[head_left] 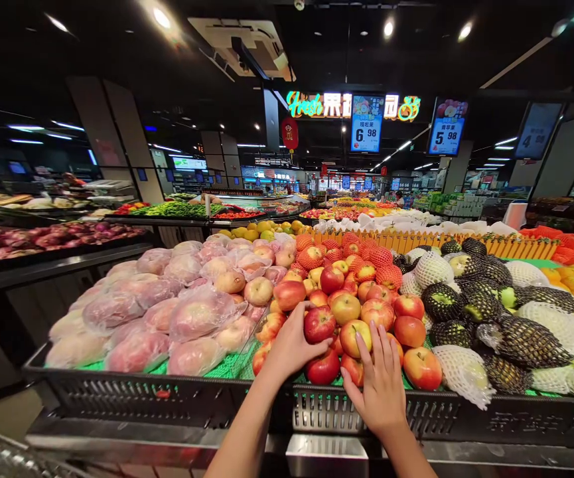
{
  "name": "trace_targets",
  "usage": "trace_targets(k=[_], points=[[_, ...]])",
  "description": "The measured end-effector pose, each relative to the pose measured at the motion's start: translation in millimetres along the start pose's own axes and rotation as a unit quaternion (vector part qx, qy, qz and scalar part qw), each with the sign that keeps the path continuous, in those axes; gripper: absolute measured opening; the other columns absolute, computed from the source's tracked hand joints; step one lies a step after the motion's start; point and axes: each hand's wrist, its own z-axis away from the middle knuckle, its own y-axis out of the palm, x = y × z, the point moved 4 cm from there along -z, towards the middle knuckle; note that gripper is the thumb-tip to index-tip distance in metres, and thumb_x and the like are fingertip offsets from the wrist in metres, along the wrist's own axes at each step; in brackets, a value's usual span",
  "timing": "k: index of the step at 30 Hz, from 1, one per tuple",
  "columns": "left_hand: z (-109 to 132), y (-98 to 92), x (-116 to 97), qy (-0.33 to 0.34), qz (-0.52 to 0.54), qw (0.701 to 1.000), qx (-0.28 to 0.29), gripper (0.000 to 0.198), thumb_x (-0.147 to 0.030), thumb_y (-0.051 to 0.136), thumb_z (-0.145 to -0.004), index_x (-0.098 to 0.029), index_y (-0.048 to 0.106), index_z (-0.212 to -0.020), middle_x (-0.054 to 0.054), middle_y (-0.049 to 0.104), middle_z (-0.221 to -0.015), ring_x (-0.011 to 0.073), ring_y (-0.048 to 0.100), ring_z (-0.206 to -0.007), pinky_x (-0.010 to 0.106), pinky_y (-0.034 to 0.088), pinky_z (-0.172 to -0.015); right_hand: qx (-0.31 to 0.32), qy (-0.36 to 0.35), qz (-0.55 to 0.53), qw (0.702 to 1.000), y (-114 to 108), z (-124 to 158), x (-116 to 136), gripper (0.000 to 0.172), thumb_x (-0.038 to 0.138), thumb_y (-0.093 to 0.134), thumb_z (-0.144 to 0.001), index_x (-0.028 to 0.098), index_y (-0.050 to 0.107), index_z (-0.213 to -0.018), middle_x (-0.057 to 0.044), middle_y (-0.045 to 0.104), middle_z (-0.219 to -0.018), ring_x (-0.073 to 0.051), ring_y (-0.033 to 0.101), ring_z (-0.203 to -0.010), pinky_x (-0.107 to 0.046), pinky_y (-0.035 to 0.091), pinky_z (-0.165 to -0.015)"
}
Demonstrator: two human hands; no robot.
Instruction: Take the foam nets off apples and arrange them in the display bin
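Observation:
My left hand curls round a dark red apple at the front of the apple pile, thumb below it and fingers along its left side. My right hand lies palm down over the front apples, fingers stretched out. Its fingertips touch the right side of a yellow-and-red apple. Under the left thumb sits another red apple, and to the right of my right hand rests an orange-red apple. What lies beneath my right palm is partly hidden.
A black slatted rim runs along the display's front. Bagged pinkish fruit fills the left side; fruit in black netting and white foam sleeves lies on the right. Red foam-netted fruit sits behind. Price signs hang overhead.

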Motion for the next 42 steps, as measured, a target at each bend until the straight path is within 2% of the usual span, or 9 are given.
trace_targets(k=[4,6,10,15,20,25,30,33,42], points=[[-2.7,-9.6,11.2,0.057,-0.028,0.997,0.035,0.071,-0.053,0.082,-0.076,-0.021,0.051,-0.132,0.013,0.054,-0.136,0.032,0.05,-0.13,0.051,0.041,-0.114,-0.004,-0.005,0.008,1.0,0.0,-0.9,0.9,0.045,0.034,0.036,-0.114,0.013,0.038,-0.153,-0.022,0.025,-0.162,-0.041,0.025,-0.149,-0.059,0.021,-0.119],[-7.3,-22.8,20.0,0.093,-0.082,0.992,0.012,0.068,-0.058,0.075,-0.083,-0.024,0.054,-0.138,0.015,0.045,-0.146,0.0361,0.038,-0.141,0.057,0.033,-0.12,-0.006,-0.005,0.014,1.0,0.4,-1.3,0.7,0.046,0.034,0.036,-0.113,0.013,0.038,-0.154,-0.022,0.027,-0.162,-0.041,0.027,-0.148,-0.059,0.022,-0.118],[-24.2,-46.1,47.1,0.016,-0.18,0.98,-0.081,0.061,-0.05,0.044,-0.102,-0.024,0.039,-0.157,0.02,0.016,-0.163,0.0446,0.013,-0.154,0.067,0.023,-0.121,-0.003,-0.004,0.023,1.0,0.6,-1.6,0.5,0.044,0.031,0.037,-0.112,0.015,0.039,-0.153,-0.023,0.025,-0.162,-0.042,0.027,-0.148,-0.062,0.027,-0.115],[-38.3,-42.6,58.7,-0.043,-0.172,0.983,-0.056,0.073,-0.043,0.063,-0.092,-0.018,0.033,-0.154,0.022,0.043,-0.145,0.0452,0.051,-0.132,0.062,0.047,-0.107,-0.003,0.001,0.017,1.0,-1.2,-1.7,1.6,0.045,0.033,0.037,-0.112,0.017,0.041,-0.153,-0.022,0.023,-0.163,-0.043,0.026,-0.148,-0.063,0.028,-0.113],[-31.4,-46.4,48.4,0.016,-0.189,0.978,-0.089,0.071,-0.021,0.069,-0.082,-0.017,0.04,-0.147,0.02,0.041,-0.147,0.0439,0.049,-0.134,0.06,0.049,-0.107,0.003,0.008,0.005,1.0,-1.1,-1.1,1.7,0.046,0.034,0.038,-0.112,0.018,0.039,-0.155,-0.021,0.023,-0.163,-0.042,0.026,-0.148,-0.063,0.028,-0.115],[-43.1,-40.9,29.0,0.142,-0.221,0.965,-0.005,0.072,0.001,0.044,-0.078,-0.023,0.047,-0.146,0.009,0.041,-0.159,0.0293,0.04,-0.147,0.05,0.043,-0.118,0.011,0.011,-0.004,1.0,-0.4,-0.2,1.3,0.046,0.035,0.037,-0.112,0.018,0.039,-0.155,-0.021,0.022,-0.164,-0.042,0.025,-0.149,-0.064,0.028,-0.115],[-63.4,-22.9,23.3,0.201,-0.2,0.95,0.133,0.089,0.004,0.042,-0.07,-0.024,0.041,-0.155,0.008,0.035,-0.164,0.0268,0.037,-0.15,0.048,0.044,-0.118,0.01,0.016,-0.004,1.0,-1.1,0.4,1.6,0.049,0.031,0.041,-0.109,0.019,0.037,-0.156,-0.02,0.02,-0.164,-0.041,0.024,-0.149,-0.065,0.029,-0.116],[-66.0,-20.4,28.2,0.196,-0.183,0.954,0.135,0.094,0.005,0.042,-0.071,-0.026,0.032,-0.16,0.007,0.03,-0.167,0.0249,0.034,-0.152,0.048,0.04,-0.122,0.014,0.021,-0.004,1.0,-0.3,1.0,1.3,0.053,0.029,0.047,-0.106,0.019,0.036,-0.157,-0.02,0.02,-0.165,-0.041,0.023,-0.149,-0.066,0.029,-0.116],[-56.3,-28.6,30.9,0.218,-0.136,0.954,0.154,0.08,-0.005,0.044,-0.083,-0.026,0.035,-0.159,0.008,0.027,-0.168,0.0259,0.025,-0.156,0.052,0.027,-0.127,0.031,0.033,0.013,0.999,4.1,3.6,1.3,0.074,0.022,0.067,-0.092,0.022,0.033,-0.158,-0.019,0.015,-0.166,-0.041,0.02,-0.15,-0.068,0.034,-0.115]])
